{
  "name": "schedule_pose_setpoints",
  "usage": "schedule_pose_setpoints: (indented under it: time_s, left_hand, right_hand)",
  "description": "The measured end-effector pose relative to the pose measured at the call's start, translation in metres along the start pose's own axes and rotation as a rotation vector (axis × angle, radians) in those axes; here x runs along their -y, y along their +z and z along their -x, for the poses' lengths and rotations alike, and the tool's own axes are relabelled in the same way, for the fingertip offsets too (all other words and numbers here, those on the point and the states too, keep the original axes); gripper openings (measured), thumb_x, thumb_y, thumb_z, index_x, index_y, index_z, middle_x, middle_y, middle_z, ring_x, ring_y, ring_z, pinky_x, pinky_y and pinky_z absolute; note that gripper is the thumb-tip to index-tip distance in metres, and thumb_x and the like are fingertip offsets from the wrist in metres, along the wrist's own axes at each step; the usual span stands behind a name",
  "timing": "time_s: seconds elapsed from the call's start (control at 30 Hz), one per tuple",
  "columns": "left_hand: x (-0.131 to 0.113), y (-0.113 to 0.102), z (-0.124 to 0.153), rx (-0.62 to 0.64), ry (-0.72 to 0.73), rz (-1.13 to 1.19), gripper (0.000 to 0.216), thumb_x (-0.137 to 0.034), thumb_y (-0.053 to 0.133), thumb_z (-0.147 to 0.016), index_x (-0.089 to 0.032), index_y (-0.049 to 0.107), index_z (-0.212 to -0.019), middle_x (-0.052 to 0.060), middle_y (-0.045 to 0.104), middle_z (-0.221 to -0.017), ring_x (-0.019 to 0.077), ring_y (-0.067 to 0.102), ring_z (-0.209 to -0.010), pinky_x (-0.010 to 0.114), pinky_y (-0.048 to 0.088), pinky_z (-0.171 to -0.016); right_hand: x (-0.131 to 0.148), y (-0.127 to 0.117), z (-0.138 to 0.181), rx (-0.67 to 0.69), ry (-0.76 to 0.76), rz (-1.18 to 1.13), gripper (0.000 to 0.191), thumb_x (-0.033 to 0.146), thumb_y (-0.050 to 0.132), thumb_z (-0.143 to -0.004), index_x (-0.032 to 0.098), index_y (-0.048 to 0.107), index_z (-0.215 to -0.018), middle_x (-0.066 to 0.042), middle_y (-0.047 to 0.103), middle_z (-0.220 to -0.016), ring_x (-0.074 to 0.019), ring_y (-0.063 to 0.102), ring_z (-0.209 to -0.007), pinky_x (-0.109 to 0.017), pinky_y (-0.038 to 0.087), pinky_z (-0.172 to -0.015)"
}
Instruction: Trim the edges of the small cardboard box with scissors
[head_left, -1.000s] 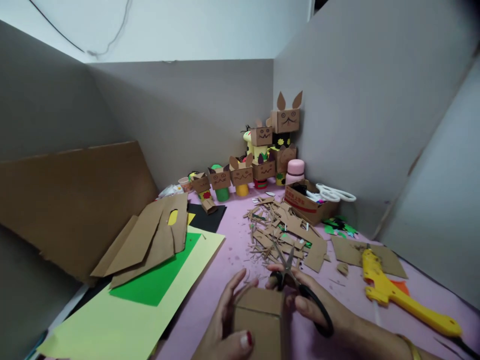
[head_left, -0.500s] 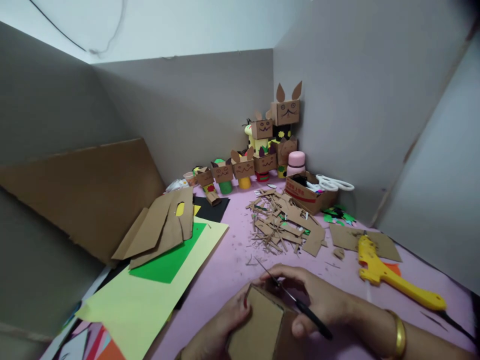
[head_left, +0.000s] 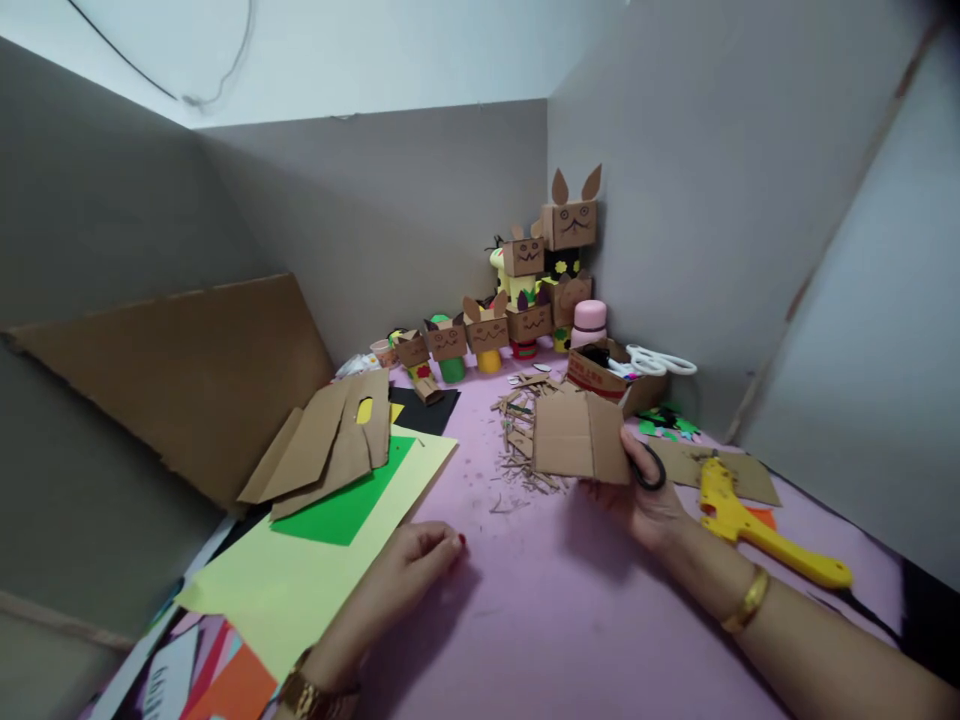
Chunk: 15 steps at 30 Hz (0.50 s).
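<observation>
A small brown cardboard box (head_left: 574, 436) is held up over the scrap pile by my right hand (head_left: 646, 505). The fingers wrap its right side and underside and are partly hidden behind it. That same hand also keeps a pair of scissors, whose black handle loop (head_left: 651, 467) shows beside the thumb; the blades are hidden. My left hand (head_left: 426, 558) hovers over the pink tabletop beside the pale yellow sheet (head_left: 300, 590). Its fingers are curled in, with nothing visible in them.
Cardboard strips (head_left: 525, 460) lie behind the box. A yellow glue gun (head_left: 772, 535) with a cord rests on the right, near an open carton (head_left: 611, 370) with white scissors (head_left: 660, 360). Cardboard animal figures (head_left: 487, 335) line the back. Flat cardboard (head_left: 322, 450) and a green sheet (head_left: 352, 510) are left.
My right hand has carried the cardboard box forward and up over the scraps, the scissors still in it. The left hand has let go of the box and moved left.
</observation>
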<state>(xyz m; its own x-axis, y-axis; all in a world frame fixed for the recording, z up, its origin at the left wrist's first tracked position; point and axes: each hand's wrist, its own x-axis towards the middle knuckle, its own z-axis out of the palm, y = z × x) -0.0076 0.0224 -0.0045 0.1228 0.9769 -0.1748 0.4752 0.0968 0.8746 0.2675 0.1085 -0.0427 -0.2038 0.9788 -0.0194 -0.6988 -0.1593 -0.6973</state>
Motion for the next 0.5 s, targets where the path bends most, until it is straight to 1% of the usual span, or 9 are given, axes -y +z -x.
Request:
schedule_pose_setpoints:
  time_s: [0.1, 0.17, 0.2, 0.23, 0.27, 0.3, 0.37, 0.43, 0.5]
  left_hand:
    - [-0.006, -0.003, 0.000, 0.207, -0.068, -0.147, 0.025, -0.029, 0.067, -0.067, -0.017, 0.062, -0.046, -0.005, 0.051, -0.039, 0.0097, 0.040, -0.036, 0.023, 0.027, -0.038]
    - [-0.014, 0.002, -0.010, 0.267, -0.063, -0.189, 0.014, -0.027, 0.074, -0.058, -0.017, 0.068, -0.050, -0.002, 0.060, -0.042, 0.0144, 0.052, -0.038, 0.025, 0.037, -0.039]
    - [-0.020, 0.006, -0.018, 0.244, -0.034, -0.191, 0.013, -0.031, 0.075, -0.057, -0.018, 0.071, -0.057, 0.000, 0.067, -0.050, 0.0179, 0.059, -0.046, 0.027, 0.045, -0.046]
    - [-0.027, 0.010, -0.026, 0.171, 0.012, -0.180, 0.021, -0.039, 0.068, -0.068, -0.020, 0.075, -0.075, 0.003, 0.075, -0.070, 0.0207, 0.067, -0.066, 0.030, 0.052, -0.063]
    - [-0.033, 0.013, -0.033, 0.077, 0.057, -0.170, 0.035, -0.046, 0.052, -0.081, -0.021, 0.074, -0.092, 0.007, 0.076, -0.090, 0.0218, 0.069, -0.087, 0.033, 0.051, -0.081]
    - [-0.037, 0.015, -0.039, -0.007, 0.091, -0.169, 0.046, -0.048, 0.038, -0.088, -0.021, 0.068, -0.108, 0.009, 0.072, -0.110, 0.0218, 0.064, -0.106, 0.035, 0.045, -0.095]
    - [-0.039, 0.020, -0.042, -0.155, 0.125, -0.185, 0.057, -0.048, 0.023, -0.093, -0.018, 0.046, -0.136, 0.013, 0.050, -0.143, 0.0202, 0.043, -0.134, 0.036, 0.031, -0.110]
    - [-0.029, 0.027, -0.033, -0.237, 0.105, -0.241, 0.066, -0.050, 0.027, -0.092, -0.014, 0.023, -0.147, 0.017, 0.027, -0.157, 0.0240, 0.027, -0.143, 0.043, 0.023, -0.115]
    - [-0.011, 0.039, -0.016, -0.249, 0.039, -0.337, 0.079, -0.054, 0.042, -0.084, -0.006, 0.025, -0.145, 0.026, 0.020, -0.157, 0.0358, 0.018, -0.145, 0.056, 0.013, -0.115]
  right_hand:
    - [0.003, 0.000, -0.004, 0.008, 0.012, -0.083, 0.042, 0.047, 0.075, -0.072, 0.029, 0.062, -0.107, 0.005, 0.074, -0.085, -0.0166, 0.067, -0.067, -0.026, 0.053, -0.050]
    - [0.003, 0.001, -0.004, 0.018, 0.026, -0.117, 0.038, 0.046, 0.073, -0.075, 0.027, 0.063, -0.105, 0.003, 0.074, -0.083, -0.0169, 0.068, -0.067, -0.025, 0.052, -0.048]
    - [0.003, 0.002, -0.003, 0.022, 0.031, -0.130, 0.036, 0.046, 0.073, -0.075, 0.027, 0.063, -0.105, 0.003, 0.074, -0.082, -0.0169, 0.068, -0.066, -0.025, 0.052, -0.048]
    - [0.003, 0.002, -0.003, 0.025, 0.035, -0.141, 0.036, 0.045, 0.073, -0.075, 0.026, 0.063, -0.104, 0.003, 0.075, -0.081, -0.0169, 0.068, -0.065, -0.025, 0.052, -0.048]
    - [0.003, 0.002, -0.004, 0.028, 0.037, -0.151, 0.036, 0.044, 0.073, -0.075, 0.026, 0.062, -0.105, 0.002, 0.075, -0.081, -0.0169, 0.068, -0.065, -0.026, 0.052, -0.048]
    - [0.004, 0.001, -0.004, 0.030, 0.038, -0.161, 0.037, 0.043, 0.073, -0.075, 0.026, 0.062, -0.105, 0.002, 0.075, -0.082, -0.0170, 0.068, -0.065, -0.026, 0.052, -0.049]
    - [0.006, 0.000, -0.006, 0.035, 0.037, -0.179, 0.037, 0.043, 0.073, -0.075, 0.025, 0.062, -0.106, 0.002, 0.075, -0.083, -0.0173, 0.068, -0.065, -0.026, 0.052, -0.049]
    - [0.009, 0.000, -0.008, 0.040, 0.037, -0.195, 0.036, 0.043, 0.073, -0.076, 0.025, 0.062, -0.105, 0.002, 0.075, -0.080, -0.0175, 0.067, -0.064, -0.026, 0.052, -0.048]
    - [0.011, 0.001, -0.009, 0.045, 0.042, -0.210, 0.035, 0.043, 0.072, -0.076, 0.025, 0.063, -0.104, 0.002, 0.075, -0.079, -0.0172, 0.067, -0.062, -0.026, 0.052, -0.048]
